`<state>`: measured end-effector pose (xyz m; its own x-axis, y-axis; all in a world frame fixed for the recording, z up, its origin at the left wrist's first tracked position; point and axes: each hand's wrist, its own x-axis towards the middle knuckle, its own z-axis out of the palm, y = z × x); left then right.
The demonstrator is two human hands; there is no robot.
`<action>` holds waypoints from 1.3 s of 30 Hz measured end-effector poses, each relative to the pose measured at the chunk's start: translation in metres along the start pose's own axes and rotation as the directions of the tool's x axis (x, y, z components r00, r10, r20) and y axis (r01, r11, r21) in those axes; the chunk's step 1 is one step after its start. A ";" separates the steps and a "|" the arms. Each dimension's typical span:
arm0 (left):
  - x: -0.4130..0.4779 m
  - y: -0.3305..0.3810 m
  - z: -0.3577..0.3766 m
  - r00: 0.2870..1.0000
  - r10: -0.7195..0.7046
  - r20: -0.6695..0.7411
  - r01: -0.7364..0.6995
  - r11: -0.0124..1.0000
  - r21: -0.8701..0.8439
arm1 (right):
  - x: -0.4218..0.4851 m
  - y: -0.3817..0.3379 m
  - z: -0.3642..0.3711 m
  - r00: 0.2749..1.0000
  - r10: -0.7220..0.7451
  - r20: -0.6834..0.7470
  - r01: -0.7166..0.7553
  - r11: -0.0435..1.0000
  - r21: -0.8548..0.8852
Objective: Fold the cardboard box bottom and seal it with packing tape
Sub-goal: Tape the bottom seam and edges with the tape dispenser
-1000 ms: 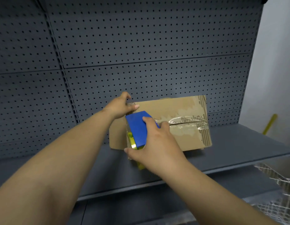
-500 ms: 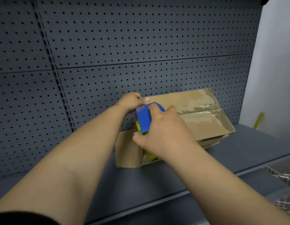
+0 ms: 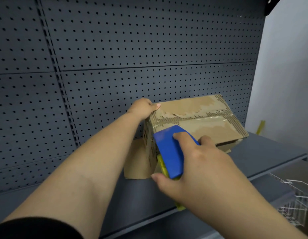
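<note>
A cardboard box (image 3: 210, 128) is held tilted on a grey shelf (image 3: 262, 157) before a pegboard wall (image 3: 132, 49), its corner gripped by the left hand (image 3: 142, 108); a tape dispenser (image 3: 168, 149) is clasped by the right hand (image 3: 201, 168).

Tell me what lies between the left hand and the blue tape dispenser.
In the head view, only a torn corner of the cardboard box, crossed by clear tape, separates the left hand from the tape dispenser.

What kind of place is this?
Probably a shop or stockroom with retail shelving: grey pegboard back panels, a metal shelf bearing the cardboard box, and a white wire basket at lower right.
</note>
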<state>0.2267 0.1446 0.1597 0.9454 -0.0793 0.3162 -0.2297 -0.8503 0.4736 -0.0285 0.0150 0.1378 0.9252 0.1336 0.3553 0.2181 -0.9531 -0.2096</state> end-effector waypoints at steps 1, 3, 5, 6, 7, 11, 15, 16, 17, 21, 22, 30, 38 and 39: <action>0.000 -0.001 0.001 1.000 0.001 -0.009 -0.001 1.000 -0.008 | 0.000 -0.003 0.000 1.000 0.002 -0.001 -0.002 1.000 0.001; 0.000 -0.005 0.003 0.999 -0.005 -0.040 0.004 1.000 -0.025 | 0.002 -0.009 0.006 1.000 0.001 0.031 -0.002 1.000 0.009; -0.003 -0.007 0.004 0.997 -0.016 -0.079 0.014 1.000 -0.019 | 0.004 -0.014 0.014 0.998 0.001 0.061 -0.002 1.000 0.013; -0.004 -0.008 0.005 0.994 -0.015 -0.107 0.014 1.000 -0.009 | 0.005 -0.015 0.018 0.998 0.002 0.063 -0.003 1.000 0.018; -0.005 -0.010 0.006 0.990 -0.005 -0.140 0.005 1.000 -0.003 | 0.006 -0.015 0.022 0.998 0.006 0.063 -0.008 1.000 0.025; -0.016 -0.016 0.003 0.948 0.056 -0.313 -0.037 0.997 0.064 | 0.005 -0.016 0.029 0.999 0.014 0.051 -0.016 0.999 0.034; -0.033 -0.011 0.008 0.957 0.100 -0.274 -0.075 0.992 0.100 | 0.003 -0.013 0.029 1.000 0.008 0.021 -0.008 1.000 0.019; -0.038 -0.007 0.010 0.974 0.075 -0.213 -0.073 0.997 0.017 | 0.003 -0.011 0.028 1.000 0.010 0.005 -0.010 1.000 0.021; -0.042 -0.005 0.014 0.990 0.024 -0.136 -0.040 0.992 -0.122 | 0.003 -0.008 0.028 1.000 0.014 -0.010 -0.013 0.999 0.030; -0.051 -0.008 0.023 0.996 -0.047 0.077 0.082 0.826 -0.558 | -0.003 -0.002 0.029 1.000 0.016 0.006 -0.017 0.995 0.101; -0.051 -0.008 0.026 0.996 -0.048 0.081 0.086 0.825 -0.558 | -0.005 -0.001 0.030 1.000 0.018 0.023 -0.021 0.993 0.118; -0.046 -0.009 0.041 0.996 -0.078 0.040 0.088 0.879 -0.468 | -0.010 0.004 0.045 0.996 0.040 0.082 -0.053 0.984 0.169; -0.049 0.001 0.040 0.990 -0.144 0.001 0.135 0.921 -0.366 | -0.033 0.010 0.038 0.984 0.072 0.165 -0.112 0.961 0.254; -0.049 0.002 0.039 0.989 -0.150 0.001 0.140 0.922 -0.361 | -0.038 0.010 0.037 0.980 0.068 0.189 -0.114 0.962 0.247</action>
<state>0.1893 0.1262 0.1128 0.9694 0.0481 0.2408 -0.1629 -0.6076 0.7773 -0.0504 0.0106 0.0884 0.9798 0.1179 0.1613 0.1810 -0.8655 -0.4671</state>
